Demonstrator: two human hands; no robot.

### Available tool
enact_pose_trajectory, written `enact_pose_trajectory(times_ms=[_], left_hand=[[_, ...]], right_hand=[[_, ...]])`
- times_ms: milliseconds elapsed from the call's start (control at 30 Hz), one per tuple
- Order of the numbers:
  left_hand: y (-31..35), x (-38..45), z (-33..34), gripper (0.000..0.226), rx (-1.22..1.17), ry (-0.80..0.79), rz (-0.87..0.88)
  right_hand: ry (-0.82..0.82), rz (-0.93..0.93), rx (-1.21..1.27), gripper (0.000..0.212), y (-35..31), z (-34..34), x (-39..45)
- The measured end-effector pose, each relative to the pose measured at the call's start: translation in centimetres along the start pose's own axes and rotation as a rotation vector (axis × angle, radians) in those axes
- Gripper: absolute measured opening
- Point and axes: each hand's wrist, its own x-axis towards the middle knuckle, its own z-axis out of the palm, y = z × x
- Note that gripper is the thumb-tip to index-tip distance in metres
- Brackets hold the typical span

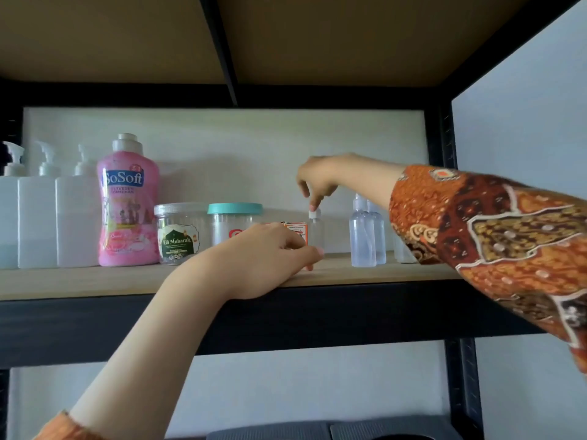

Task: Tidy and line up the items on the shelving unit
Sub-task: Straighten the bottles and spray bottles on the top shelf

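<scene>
Soft, even daylight, slightly hazy picture.
You see faint shadows on the white back panel [222,147], wide-angle bending of the black metal frame [451,138] toward the right edge, and mild overall softness.

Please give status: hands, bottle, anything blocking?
Right hand pinching small clear bottle by its cap. Left hand resting on shelf. Orange box close beside bottle.

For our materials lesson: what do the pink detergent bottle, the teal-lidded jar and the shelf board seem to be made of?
Pink detergent bottle: glossy opaque plastic, judging by its sheen and moulded shape.
Teal-lidded jar: clear plastic, possibly glass; see-through wall, matte lid.
Shelf board: pale wood or laminate, matte, faint grain.
</scene>
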Motion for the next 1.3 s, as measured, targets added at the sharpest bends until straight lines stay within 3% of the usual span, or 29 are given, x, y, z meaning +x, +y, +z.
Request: enact_pose_trajectory(times_ms=[100,233,400,800,1100,1300], left_hand=[[0.0,-0.1,0.0,0.043,-0.008,-0.003,0.006],[-0.1,-0.2,0.1,0.043,-0.01,-0.009,-0.01],[0.2,-0.3,0.0,0.044,-0.012,-0.019,-0.018],[0.4,-0.3,-0.1,0.041,-0.023,-0.022,-0.024],[0.1,-0.1,0.0,0.041,0.002,-0.004,-0.023],[0.1,-0.1,0.0,0.042,-0.013,-0.007,-0.018]], right_hand=[[-0.038,-0.018,0.038,0.043,1.5,-2.4,-1.5],[-0.253,-0.041,0.154,0.036,4.1,-5.5,-5.0],[-0.383,-0.081,0.131,0.029,4.9,-4.6,-6.5],[-0.24,-0.067,0.085,0.018,3.0,-1.6,-3.1],[-0.137,0.098,-0.104,0.032,1.5,1.2,0.1],[-0.091,0.084,-0.054,0.04,1.2,1.6,0.0]])
